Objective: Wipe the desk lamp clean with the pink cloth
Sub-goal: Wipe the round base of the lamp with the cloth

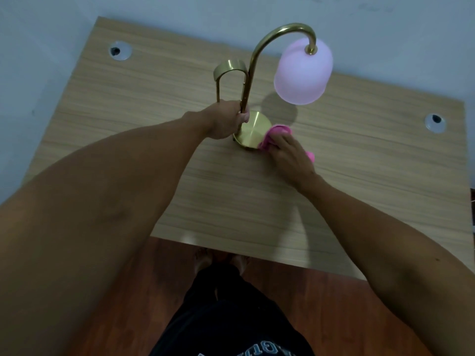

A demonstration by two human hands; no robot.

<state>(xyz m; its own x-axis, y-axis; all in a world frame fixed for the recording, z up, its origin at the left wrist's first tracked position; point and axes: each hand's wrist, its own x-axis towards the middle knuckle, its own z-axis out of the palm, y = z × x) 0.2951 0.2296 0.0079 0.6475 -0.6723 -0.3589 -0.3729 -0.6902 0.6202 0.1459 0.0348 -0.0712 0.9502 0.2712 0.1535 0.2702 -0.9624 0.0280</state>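
Note:
The desk lamp [259, 62] stands mid-desk: a round brass base [253, 129], a curved brass stem with a looped handle, and a pale pink shade [303, 73] hanging at the right. My left hand [226, 120] grips the stem just above the base. My right hand [289, 156] holds the bunched pink cloth [272, 136] and presses it against the base's right edge. A bit of cloth sticks out behind my right hand.
The wooden desk [359, 163] has two round cable holes, one at the far left [119, 50] and one at the right [435, 122]. A pale wall runs behind the desk. Below the near edge are a reddish wood floor and my legs.

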